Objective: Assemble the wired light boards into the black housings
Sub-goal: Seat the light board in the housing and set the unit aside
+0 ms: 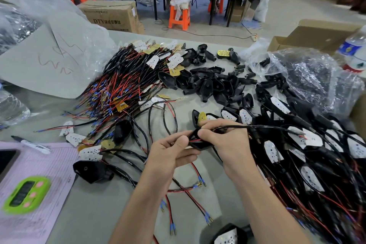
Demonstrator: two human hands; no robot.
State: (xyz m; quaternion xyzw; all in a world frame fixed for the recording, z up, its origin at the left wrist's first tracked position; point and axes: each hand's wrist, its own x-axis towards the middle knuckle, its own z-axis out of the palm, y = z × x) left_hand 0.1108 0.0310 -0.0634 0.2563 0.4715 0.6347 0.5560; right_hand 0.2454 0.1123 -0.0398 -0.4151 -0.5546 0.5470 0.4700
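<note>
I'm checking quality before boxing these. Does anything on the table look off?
One housing at the far edge of the empty housings shows a yellow perforated face; the finished ones on the right show white. Its board may be seated wrong side up.

Timer [26, 194] blurred, black housing [221, 229] cut off at bottom edge

Wired boards [126, 77] lie left of the empty housings [213, 83]; assembled units [309, 156] lie right.

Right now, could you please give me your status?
Left hand, right hand grip housing and its wires. Loose leads clutter table beneath.
</note>
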